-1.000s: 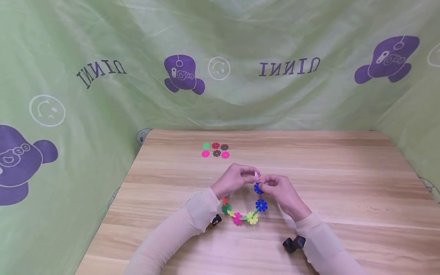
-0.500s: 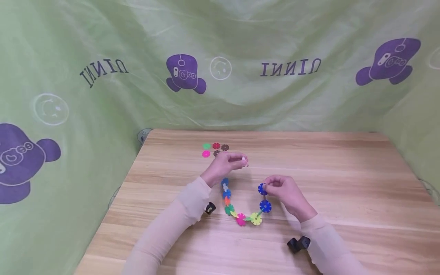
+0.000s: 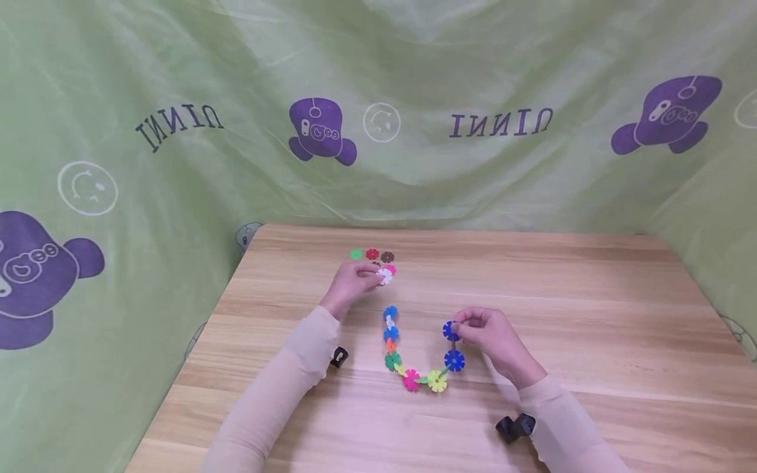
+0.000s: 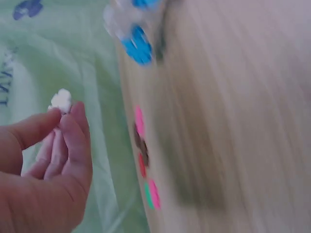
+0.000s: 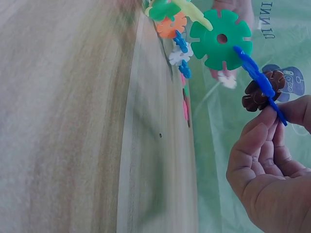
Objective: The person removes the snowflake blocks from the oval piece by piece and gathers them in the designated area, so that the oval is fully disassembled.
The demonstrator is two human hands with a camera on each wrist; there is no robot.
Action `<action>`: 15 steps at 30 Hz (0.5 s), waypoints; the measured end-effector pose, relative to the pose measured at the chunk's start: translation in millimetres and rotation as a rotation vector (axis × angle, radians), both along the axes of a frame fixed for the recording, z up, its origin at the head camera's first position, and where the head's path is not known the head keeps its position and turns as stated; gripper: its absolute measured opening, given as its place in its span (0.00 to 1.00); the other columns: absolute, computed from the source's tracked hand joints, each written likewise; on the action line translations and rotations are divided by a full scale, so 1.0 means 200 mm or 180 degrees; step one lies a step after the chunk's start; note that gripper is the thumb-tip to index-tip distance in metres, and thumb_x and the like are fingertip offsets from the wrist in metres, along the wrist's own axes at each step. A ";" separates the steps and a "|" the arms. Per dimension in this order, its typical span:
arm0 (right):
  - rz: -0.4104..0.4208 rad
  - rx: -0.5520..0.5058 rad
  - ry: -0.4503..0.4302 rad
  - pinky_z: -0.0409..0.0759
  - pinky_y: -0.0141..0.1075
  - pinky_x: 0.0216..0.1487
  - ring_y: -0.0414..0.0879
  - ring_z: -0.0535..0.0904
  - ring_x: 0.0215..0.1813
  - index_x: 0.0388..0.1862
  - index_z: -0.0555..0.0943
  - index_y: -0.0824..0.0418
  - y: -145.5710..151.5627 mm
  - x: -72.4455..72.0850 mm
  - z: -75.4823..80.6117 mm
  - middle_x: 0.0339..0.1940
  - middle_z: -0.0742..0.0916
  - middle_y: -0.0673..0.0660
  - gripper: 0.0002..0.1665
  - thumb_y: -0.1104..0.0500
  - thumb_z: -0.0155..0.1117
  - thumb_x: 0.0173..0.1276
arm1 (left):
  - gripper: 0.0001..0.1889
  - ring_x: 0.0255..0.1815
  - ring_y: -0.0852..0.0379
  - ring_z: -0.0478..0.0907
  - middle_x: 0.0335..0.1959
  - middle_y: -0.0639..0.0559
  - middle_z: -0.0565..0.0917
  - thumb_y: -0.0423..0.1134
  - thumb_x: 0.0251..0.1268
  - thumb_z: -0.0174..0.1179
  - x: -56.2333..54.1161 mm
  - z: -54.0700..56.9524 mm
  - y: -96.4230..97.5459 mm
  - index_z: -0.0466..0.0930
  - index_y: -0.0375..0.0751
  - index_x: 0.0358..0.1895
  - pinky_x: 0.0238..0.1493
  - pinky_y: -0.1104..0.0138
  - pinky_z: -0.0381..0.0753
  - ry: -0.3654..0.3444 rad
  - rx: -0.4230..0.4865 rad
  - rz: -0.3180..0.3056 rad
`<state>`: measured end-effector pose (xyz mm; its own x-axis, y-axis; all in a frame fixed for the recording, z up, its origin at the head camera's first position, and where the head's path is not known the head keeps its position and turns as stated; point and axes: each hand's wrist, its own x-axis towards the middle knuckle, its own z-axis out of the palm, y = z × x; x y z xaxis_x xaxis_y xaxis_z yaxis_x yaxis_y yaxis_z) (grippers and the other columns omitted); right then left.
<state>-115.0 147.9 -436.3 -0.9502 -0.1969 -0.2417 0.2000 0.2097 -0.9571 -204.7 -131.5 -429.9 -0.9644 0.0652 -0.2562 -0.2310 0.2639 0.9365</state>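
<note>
Between thumb and fingers, my left hand [image 3: 349, 287] pinches a white notched flower-shaped disc [image 3: 385, 276] above the table, in front of the loose discs. My right hand [image 3: 495, 340] pinches a dark blue notched disc [image 3: 451, 330] at the right end of a chain of interlocked discs. That chain curves like a U through a second blue disc [image 3: 455, 360], a yellow disc [image 3: 437, 381], a pink disc [image 3: 411, 380] and others. Its left end is a lighter blue disc [image 3: 390, 313], touched by neither hand. In the right wrist view a brown disc [image 5: 265, 91] links beside the blue ones.
Loose discs lie in a small group behind my left hand, among them a green one [image 3: 356, 254], a red one [image 3: 372, 254] and a brown one [image 3: 387, 257]. My left hand partly covers the group. Green printed cloth [image 3: 414, 177] hangs around the wooden table [image 3: 562, 295].
My left hand has left the chain's right end with the white disc and moved left and away, toward the loose discs. My right hand keeps hold of the blue disc, nearly in place.
</note>
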 end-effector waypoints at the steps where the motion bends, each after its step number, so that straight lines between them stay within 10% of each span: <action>1: 0.0010 -0.0003 -0.0001 0.84 0.35 0.44 0.41 0.82 0.37 0.42 0.78 0.74 0.00 0.00 0.00 0.31 0.87 0.51 0.11 0.67 0.64 0.65 | 0.16 0.47 0.49 0.85 0.48 0.39 0.86 0.32 0.62 0.65 -0.01 -0.01 -0.02 0.81 0.35 0.54 0.54 0.60 0.85 -0.0004 -0.0090 0.0077; 9: 0.0069 -0.0044 -0.0008 0.85 0.35 0.44 0.41 0.82 0.37 0.41 0.78 0.71 0.00 0.01 0.01 0.32 0.86 0.50 0.08 0.67 0.63 0.65 | 0.16 0.52 0.48 0.82 0.56 0.43 0.83 0.35 0.61 0.67 -0.06 -0.06 -0.13 0.83 0.38 0.53 0.54 0.63 0.84 -0.0024 -0.0627 0.0354; 15: 0.0141 -0.0072 0.0035 0.85 0.35 0.43 0.41 0.82 0.36 0.40 0.78 0.71 0.00 0.01 0.02 0.31 0.86 0.51 0.08 0.68 0.64 0.64 | 0.15 0.35 0.55 0.84 0.48 0.38 0.86 0.33 0.59 0.67 -0.10 -0.10 -0.17 0.82 0.33 0.50 0.41 0.68 0.86 -0.0001 -0.0842 0.0326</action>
<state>-113.4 147.8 -431.8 -0.9429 -0.2442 -0.2264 0.1805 0.1965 -0.9637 -224.2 -165.5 -449.0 -0.9624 -0.1017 -0.2518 -0.2694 0.4746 0.8380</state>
